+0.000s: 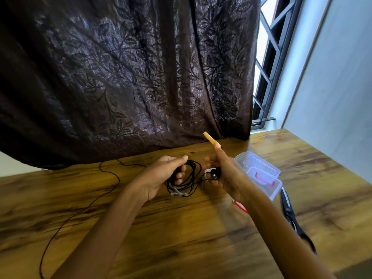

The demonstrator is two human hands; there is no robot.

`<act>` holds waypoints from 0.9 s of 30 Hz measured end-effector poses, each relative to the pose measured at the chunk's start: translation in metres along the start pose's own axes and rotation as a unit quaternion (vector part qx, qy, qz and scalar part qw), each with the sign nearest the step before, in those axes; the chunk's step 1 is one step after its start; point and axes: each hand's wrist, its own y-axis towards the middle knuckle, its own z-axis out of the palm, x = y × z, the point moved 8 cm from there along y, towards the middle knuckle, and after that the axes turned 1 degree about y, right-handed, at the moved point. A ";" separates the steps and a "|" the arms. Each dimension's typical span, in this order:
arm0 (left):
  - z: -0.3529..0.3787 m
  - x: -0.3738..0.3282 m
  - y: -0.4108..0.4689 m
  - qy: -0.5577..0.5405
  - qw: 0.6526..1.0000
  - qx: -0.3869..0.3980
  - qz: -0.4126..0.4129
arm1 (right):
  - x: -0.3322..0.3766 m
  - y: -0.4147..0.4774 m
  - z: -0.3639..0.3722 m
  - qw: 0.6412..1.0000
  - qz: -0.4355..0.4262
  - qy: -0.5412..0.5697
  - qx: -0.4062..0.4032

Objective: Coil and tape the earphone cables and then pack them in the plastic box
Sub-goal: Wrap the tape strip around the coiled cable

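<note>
Left hand [161,174] pinches the coiled cable [184,179] mid-desk, right hand [223,174] holds tape strip [210,138] on fingertip; wrap tape snugly around bundled loops, keeping coil tight.

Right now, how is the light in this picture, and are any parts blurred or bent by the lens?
Head view: daylight comes from the window at the upper right, overexposed there; the dark curtain has a dull sheen; the table is softly blurred near the bottom; the wide lens tilts the wall and window bars; the left hand, coiled cable and right hand are fairly sharp.
</note>
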 end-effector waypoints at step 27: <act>0.019 0.011 -0.003 -0.063 0.996 -0.043 -0.041 | 0.017 -0.026 0.029 0.987 -0.113 -0.095 0.057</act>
